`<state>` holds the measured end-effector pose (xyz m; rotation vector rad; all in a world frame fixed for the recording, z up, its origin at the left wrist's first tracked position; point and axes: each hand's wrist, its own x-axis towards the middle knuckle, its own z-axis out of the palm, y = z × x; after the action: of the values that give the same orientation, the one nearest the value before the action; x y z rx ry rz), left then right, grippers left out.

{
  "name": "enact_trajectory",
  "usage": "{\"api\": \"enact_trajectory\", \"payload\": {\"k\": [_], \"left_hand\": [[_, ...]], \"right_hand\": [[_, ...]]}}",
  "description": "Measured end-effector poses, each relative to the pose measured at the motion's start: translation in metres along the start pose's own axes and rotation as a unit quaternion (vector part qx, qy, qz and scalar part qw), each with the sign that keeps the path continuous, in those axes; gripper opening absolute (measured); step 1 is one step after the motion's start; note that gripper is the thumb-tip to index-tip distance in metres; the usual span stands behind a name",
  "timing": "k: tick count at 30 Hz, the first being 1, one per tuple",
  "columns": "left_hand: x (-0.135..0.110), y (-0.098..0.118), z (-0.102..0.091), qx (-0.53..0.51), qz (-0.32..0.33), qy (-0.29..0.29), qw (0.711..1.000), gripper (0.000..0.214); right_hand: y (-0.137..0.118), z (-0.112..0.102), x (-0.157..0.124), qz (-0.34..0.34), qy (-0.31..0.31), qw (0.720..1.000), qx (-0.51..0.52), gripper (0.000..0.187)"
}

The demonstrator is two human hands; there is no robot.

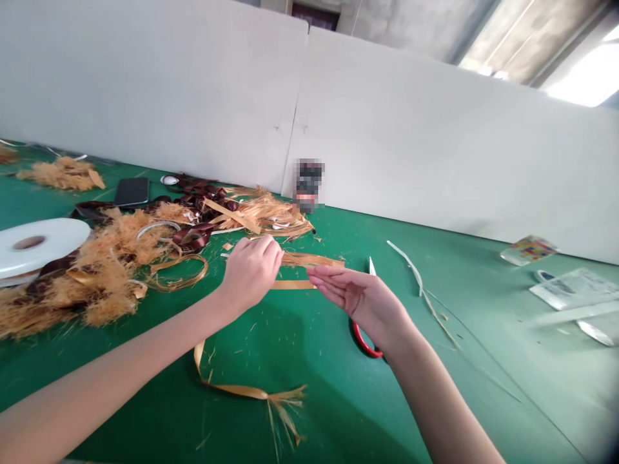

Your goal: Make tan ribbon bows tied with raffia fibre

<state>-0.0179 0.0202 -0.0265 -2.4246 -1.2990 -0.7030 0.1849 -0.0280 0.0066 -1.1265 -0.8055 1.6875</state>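
1. Across the back, two white boards (435, 129) stand upright along the far edge of the bench (483, 361) and meet in a seam near the middle, closing that side off.
2. Green covering runs over the whole bench. Its widest bare stretch lies to the right of the hands and toward the near edge, marked only by thin threads and a long white strip (411, 264).
3. A heap of shredded tan fibre (106, 270) crowds the left side, tangled with dark maroon ribbon (193, 235).
4. A white roll (53, 241) lies flat at the left edge, touching the heap. No printing shows on its face.
5. The left hand (251, 270) hovers near the middle, its fingers (271, 251) curled tight on one end of a tan ribbon strip (293, 284).
6. The right hand (360, 298) is flat and spread, fingers (329, 280) stretched straight toward the strip's other end. Whether they touch it cannot be told.
7. The strip is level between the two hands, just above the bench.
8. A dark phone (131, 191) lies screen-up behind the heap, with its screen blank.
9. Red-handled scissors (360, 341) lie under the right wrist, blade tip pointing away.
10. A loose ribbon with a frayed end (251, 391) curls below the left forearm.
11. A small packet (529, 249) with coloured print sits far right by the board, its lettering too blurred to read.
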Motion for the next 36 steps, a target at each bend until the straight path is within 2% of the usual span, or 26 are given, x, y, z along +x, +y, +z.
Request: {"api": "enact_trajectory", "payload": {"k": [2, 4, 6, 8, 12, 15, 17, 18, 21, 23, 25, 27, 28, 29, 30, 32, 33, 34, 36], "left_hand": [[-0.003, -0.005, 0.003, 0.021, 0.022, 0.012, 0.999, 0.033], [-0.007, -0.006, 0.007, 0.047, 0.058, 0.059, 0.995, 0.03], [-0.01, -0.007, 0.01, 0.074, 0.103, 0.118, 0.985, 0.027], [-0.013, -0.009, 0.011, 0.091, 0.138, 0.153, 0.974, 0.025], [-0.015, -0.027, 0.013, 0.123, 0.135, 0.147, 0.972, 0.023], [-0.01, -0.053, 0.01, 0.114, 0.072, 0.09, 0.987, 0.026], [-0.006, -0.075, 0.003, 0.092, -0.035, 0.043, 0.994, 0.026], [-0.003, -0.085, -0.002, 0.082, -0.11, 0.035, 0.99, 0.025], [0.0, -0.109, -0.018, 0.084, -0.188, 0.042, 0.978, 0.026], [-0.001, -0.112, -0.028, 0.066, -0.239, 0.028, 0.968, 0.019], [-0.003, -0.102, -0.039, 0.04, -0.263, 0.003, 0.964, 0.014], [-0.006, -0.08, -0.051, 0.001, -0.219, -0.052, 0.974, 0.017], [-0.007, -0.067, -0.057, -0.051, -0.168, -0.146, 0.974, 0.021], [-0.009, -0.052, -0.062, -0.092, -0.127, -0.208, 0.966, 0.019], [-0.013, -0.037, -0.067, -0.138, -0.09, -0.271, 0.948, 0.015], [-0.023, -0.008, -0.072, -0.265, -0.023, -0.471, 0.841, 0.021], [-0.029, 0.004, -0.072, -0.274, 0.013, -0.515, 0.812, 0.033], [-0.035, 0.015, -0.07, -0.27, 0.053, -0.53, 0.802, 0.04], [-0.047, 0.029, -0.063, -0.263, 0.082, -0.496, 0.823, 0.039]], "right_hand": [[0.0, -0.007, -0.002, 0.02, -0.001, 1.0, -0.002, 0.027], [0.001, -0.011, -0.003, 0.035, 0.026, 0.999, 0.002, 0.028], [0.001, -0.015, -0.004, 0.03, 0.083, 0.996, 0.003, 0.027], [0.001, -0.018, -0.005, 0.002, 0.149, 0.989, -0.002, 0.024], [-0.003, -0.03, -0.011, -0.032, 0.223, 0.974, -0.018, 0.022], [-0.004, -0.044, -0.015, -0.015, 0.209, 0.978, -0.017, 0.025], [-0.002, -0.055, -0.015, -0.008, 0.198, 0.98, -0.024, 0.027], [-0.001, -0.06, -0.014, -0.01, 0.198, 0.98, -0.027, 0.027], [0.005, -0.07, -0.011, -0.004, 0.204, 0.979, -0.032, 0.023], [0.009, -0.072, -0.009, 0.006, 0.196, 0.98, -0.043, 0.023], [0.014, -0.071, -0.006, 0.02, 0.18, 0.981, -0.062, 0.022], [0.018, -0.068, -0.002, 0.038, 0.161, 0.983, -0.085, 0.022], [0.02, -0.067, 0.0, 0.048, 0.151, 0.983, -0.097, 0.021], [0.022, -0.065, 0.002, 0.056, 0.141, 0.982, -0.109, 0.021], [0.023, -0.064, 0.004, 0.061, 0.131, 0.982, -0.121, 0.021], [0.025, -0.062, 0.006, 0.064, 0.112, 0.981, -0.146, 0.021], [0.026, -0.062, 0.007, 0.064, 0.103, 0.98, -0.158, 0.021], [0.026, -0.061, 0.007, 0.066, 0.092, 0.979, -0.172, 0.022], [0.024, -0.058, 0.007, 0.072, 0.072, 0.975, -0.199, 0.023]]}}
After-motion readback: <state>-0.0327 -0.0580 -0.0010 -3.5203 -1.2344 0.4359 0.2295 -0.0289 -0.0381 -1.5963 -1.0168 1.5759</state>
